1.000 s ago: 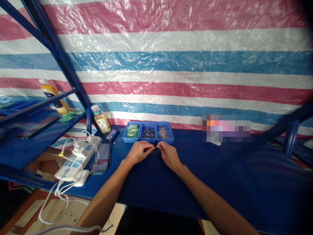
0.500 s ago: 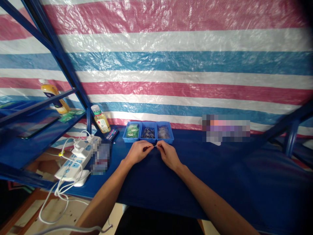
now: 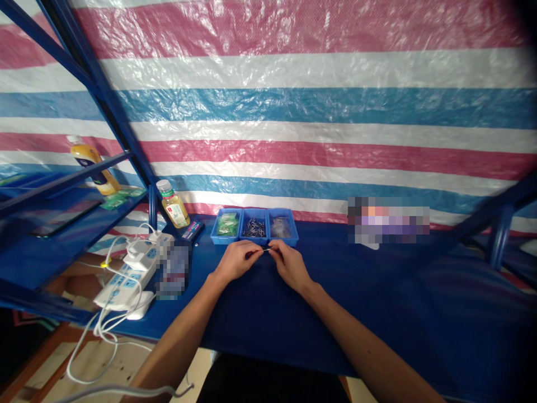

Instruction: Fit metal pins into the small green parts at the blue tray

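My left hand (image 3: 235, 261) and my right hand (image 3: 289, 266) meet at the middle of the blue-covered table (image 3: 335, 313), just in front of a blue three-compartment tray (image 3: 254, 226). Their fingertips pinch a tiny metal part (image 3: 265, 248) from both sides, and it is too small to identify. The tray's left compartment holds green packets (image 3: 227, 224), the middle one holds dark metal pins (image 3: 254, 228), and the right one holds a clear bag of small parts (image 3: 280, 228).
Left of the tray stand a juice bottle (image 3: 173, 205) and a small box (image 3: 193, 230). White power strips (image 3: 126, 284) with tangled cables lie further left. A blue metal shelf (image 3: 71, 196) holds a phone and another bottle. A striped tarpaulin (image 3: 293, 112) hangs behind.
Both hands stay almost in place, with the fingertips still together on the tiny part. Only slight finger movement shows.
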The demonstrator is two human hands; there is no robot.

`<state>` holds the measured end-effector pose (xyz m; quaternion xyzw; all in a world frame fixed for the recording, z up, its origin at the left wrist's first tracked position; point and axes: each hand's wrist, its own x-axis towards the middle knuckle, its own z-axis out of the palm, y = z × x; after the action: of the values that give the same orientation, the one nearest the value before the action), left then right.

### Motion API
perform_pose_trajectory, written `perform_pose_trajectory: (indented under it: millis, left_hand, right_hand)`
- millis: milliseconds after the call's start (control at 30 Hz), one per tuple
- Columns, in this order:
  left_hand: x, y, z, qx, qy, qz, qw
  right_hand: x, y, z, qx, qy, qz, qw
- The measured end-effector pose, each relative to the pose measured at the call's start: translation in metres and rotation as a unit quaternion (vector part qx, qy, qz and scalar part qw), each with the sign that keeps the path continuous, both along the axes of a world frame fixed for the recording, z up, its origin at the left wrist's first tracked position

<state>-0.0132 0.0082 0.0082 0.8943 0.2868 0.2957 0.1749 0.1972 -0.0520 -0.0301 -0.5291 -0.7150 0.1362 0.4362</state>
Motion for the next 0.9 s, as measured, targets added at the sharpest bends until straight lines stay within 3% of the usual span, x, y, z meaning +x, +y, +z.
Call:
perform_pose_trajectory:
  millis: [900]
  left_hand:
    - [0.0004,-0.0001,-0.0005,-0.008,-0.003,0.011,1.0]
  right_hand:
    - [0.0005,-0.0001,0.0008,-0.022,-0.01,-0.019,1.0]
